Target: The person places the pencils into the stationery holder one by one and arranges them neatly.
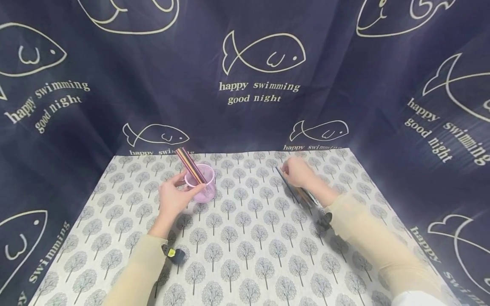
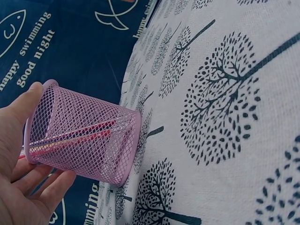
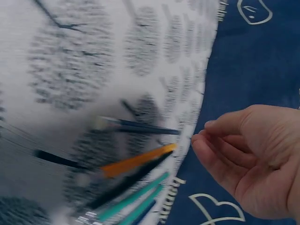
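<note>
My left hand (image 1: 177, 196) grips a pink mesh pen cup (image 1: 204, 194) near its rim, thumb on one side and fingers on the other. A bundle of coloured pencils (image 1: 189, 163) leans in the cup, with their ends sticking out over the rim; their lower ends show through the mesh in the left wrist view. My right hand (image 3: 251, 161) is at the far ends of several loose pens, fingers loosely bent and thumb close to the fingertips, with nothing seen between them. Nearest to it are a dark blue pen (image 3: 147, 128) and an orange pen (image 3: 136, 161).
A black pen (image 3: 131, 181) and green pens (image 3: 133, 198) lie beside the orange one, blurred. The table wears a white cloth (image 1: 245, 229) with grey trees. Behind it and at both sides hangs a dark blue curtain (image 1: 203, 114) with fish drawings.
</note>
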`<state>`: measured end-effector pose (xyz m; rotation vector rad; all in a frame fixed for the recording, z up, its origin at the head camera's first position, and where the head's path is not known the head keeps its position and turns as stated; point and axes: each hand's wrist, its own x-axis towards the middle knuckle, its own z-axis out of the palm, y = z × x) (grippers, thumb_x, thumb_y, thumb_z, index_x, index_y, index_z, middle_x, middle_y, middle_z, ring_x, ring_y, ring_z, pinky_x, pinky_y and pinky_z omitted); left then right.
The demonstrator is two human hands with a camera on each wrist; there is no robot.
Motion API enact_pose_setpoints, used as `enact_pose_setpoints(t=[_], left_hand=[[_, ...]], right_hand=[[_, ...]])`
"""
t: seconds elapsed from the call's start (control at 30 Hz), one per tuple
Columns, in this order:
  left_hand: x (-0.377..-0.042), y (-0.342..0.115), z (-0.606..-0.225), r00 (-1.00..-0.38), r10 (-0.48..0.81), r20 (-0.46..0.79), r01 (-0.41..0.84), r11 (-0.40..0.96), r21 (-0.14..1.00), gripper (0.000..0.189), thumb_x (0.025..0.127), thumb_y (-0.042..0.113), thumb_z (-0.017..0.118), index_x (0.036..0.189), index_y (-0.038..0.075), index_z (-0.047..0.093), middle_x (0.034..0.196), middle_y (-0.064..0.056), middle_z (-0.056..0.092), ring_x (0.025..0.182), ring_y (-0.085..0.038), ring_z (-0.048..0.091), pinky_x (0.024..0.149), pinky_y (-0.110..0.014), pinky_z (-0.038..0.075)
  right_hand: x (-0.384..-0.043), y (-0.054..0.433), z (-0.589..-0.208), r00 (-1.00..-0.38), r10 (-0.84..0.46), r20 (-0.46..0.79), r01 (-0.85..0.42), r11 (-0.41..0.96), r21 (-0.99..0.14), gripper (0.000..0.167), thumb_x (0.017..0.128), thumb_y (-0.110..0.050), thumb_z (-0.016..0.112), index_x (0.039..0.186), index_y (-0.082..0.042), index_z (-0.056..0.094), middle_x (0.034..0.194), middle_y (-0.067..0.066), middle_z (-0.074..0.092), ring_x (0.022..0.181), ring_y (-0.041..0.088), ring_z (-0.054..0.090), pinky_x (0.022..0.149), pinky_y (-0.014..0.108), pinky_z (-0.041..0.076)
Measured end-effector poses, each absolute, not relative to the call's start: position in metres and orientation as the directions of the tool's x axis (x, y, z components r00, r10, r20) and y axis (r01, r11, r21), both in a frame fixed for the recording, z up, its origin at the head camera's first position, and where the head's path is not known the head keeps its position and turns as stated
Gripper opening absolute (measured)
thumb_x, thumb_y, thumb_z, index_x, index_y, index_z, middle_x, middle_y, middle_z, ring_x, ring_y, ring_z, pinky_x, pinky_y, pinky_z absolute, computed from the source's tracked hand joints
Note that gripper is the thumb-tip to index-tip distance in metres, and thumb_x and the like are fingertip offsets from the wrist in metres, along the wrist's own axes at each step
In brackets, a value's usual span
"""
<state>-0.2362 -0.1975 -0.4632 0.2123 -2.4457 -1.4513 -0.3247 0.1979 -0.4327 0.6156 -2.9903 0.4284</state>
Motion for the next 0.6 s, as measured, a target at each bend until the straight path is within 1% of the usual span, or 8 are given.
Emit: enact_pose_setpoints(t=[0.03, 0.13, 0.27, 0.33, 0.4, 0.47, 0.5, 0.6], left_hand=[[-0.237, -0.198, -0.463, -0.946, -0.273, 0.173, 0.023, 0.478, 0.878, 0.084, 0.074, 0.041, 0.099, 0.142, 0.004, 0.066, 0.133, -0.023, 0.073, 0.104, -0.037, 0.079, 0.069, -0.012, 0.058], [-0.237, -0.198, -0.462, -0.944, -0.273, 0.183, 0.034, 0.473, 0.88, 0.084, 0.074, 0.041, 0.099, 0.142, 0.003, 0.065, 0.134, -0.023, 0.073, 0.106, -0.037, 0.078, 0.069, -0.01, 0.058], [-0.237, -0.197, -0.462, -0.947, -0.264, 0.183, 0.039, 0.471, 0.881, 0.085, 0.074, 0.042, 0.099, 0.142, 0.003, 0.066, 0.134, -0.022, 0.073, 0.108, -0.037, 0.077, 0.069, -0.01, 0.058], [-0.236, -0.196, -0.463, -0.949, -0.262, 0.176, 0.034, 0.469, 0.883, 0.085, 0.073, 0.042, 0.099, 0.142, 0.004, 0.066, 0.134, -0.021, 0.073, 0.108, -0.036, 0.077, 0.07, -0.01, 0.058], [-0.236, -0.196, -0.464, -0.949, -0.264, 0.174, 0.032, 0.467, 0.884, 0.084, 0.073, 0.042, 0.099, 0.142, 0.004, 0.066, 0.134, -0.021, 0.073, 0.108, -0.036, 0.078, 0.069, -0.01, 0.058], [-0.236, -0.196, -0.463, -0.948, -0.267, 0.175, 0.032, 0.466, 0.884, 0.084, 0.074, 0.04, 0.099, 0.142, 0.004, 0.066, 0.134, -0.022, 0.073, 0.105, -0.036, 0.078, 0.069, -0.01, 0.058], [-0.237, -0.196, -0.463, -0.947, -0.268, 0.175, 0.031, 0.467, 0.884, 0.084, 0.074, 0.04, 0.099, 0.142, 0.004, 0.066, 0.133, -0.023, 0.073, 0.104, -0.036, 0.079, 0.068, -0.011, 0.058], [-0.237, -0.197, -0.462, -0.945, -0.271, 0.183, 0.034, 0.473, 0.88, 0.083, 0.075, 0.039, 0.099, 0.142, 0.003, 0.066, 0.131, -0.024, 0.074, 0.099, -0.037, 0.08, 0.066, -0.011, 0.058]], right_hand=[[-0.324, 0.198, -0.436, -0.923, -0.37, 0.102, -0.384, 0.885, -0.263, 0.015, 0.097, -0.007, 0.069, 0.101, 0.005, 0.076, 0.098, 0.022, 0.078, 0.09, 0.037, 0.077, 0.087, 0.05, 0.066], [-0.321, 0.197, -0.444, -0.939, -0.339, 0.054, -0.341, 0.904, -0.257, 0.013, 0.095, -0.005, 0.071, 0.098, 0.007, 0.077, 0.098, 0.024, 0.078, 0.087, 0.036, 0.077, 0.083, 0.047, 0.067], [-0.318, 0.198, -0.454, -0.957, -0.29, -0.012, -0.28, 0.934, -0.223, 0.012, 0.094, -0.007, 0.075, 0.091, 0.005, 0.076, 0.083, 0.02, 0.077, 0.067, 0.025, 0.072, 0.067, 0.036, 0.067], [-0.318, 0.199, -0.457, -0.963, -0.266, -0.036, -0.252, 0.942, -0.22, 0.013, 0.094, -0.008, 0.075, 0.089, 0.004, 0.075, 0.077, 0.016, 0.075, 0.061, 0.019, 0.068, 0.059, 0.029, 0.064], [-0.318, 0.199, -0.458, -0.962, -0.267, -0.046, -0.251, 0.942, -0.221, 0.014, 0.094, -0.007, 0.073, 0.084, 0.002, 0.074, 0.07, 0.013, 0.072, 0.057, 0.016, 0.063, 0.054, 0.026, 0.059], [-0.321, 0.199, -0.458, -0.961, -0.271, -0.048, -0.254, 0.941, -0.225, 0.016, 0.093, -0.006, 0.072, 0.078, 0.0, 0.072, 0.065, 0.012, 0.068, 0.054, 0.016, 0.059, 0.052, 0.027, 0.056], [-0.322, 0.199, -0.457, -0.961, -0.272, -0.045, -0.255, 0.939, -0.23, 0.016, 0.092, -0.006, 0.072, 0.077, -0.002, 0.071, 0.064, 0.01, 0.067, 0.055, 0.016, 0.058, 0.054, 0.027, 0.056], [-0.328, 0.198, -0.451, -0.959, -0.282, -0.025, -0.267, 0.93, -0.254, 0.011, 0.088, -0.007, 0.073, 0.079, -0.002, 0.07, 0.07, 0.012, 0.068, 0.06, 0.02, 0.06, 0.062, 0.035, 0.06]])
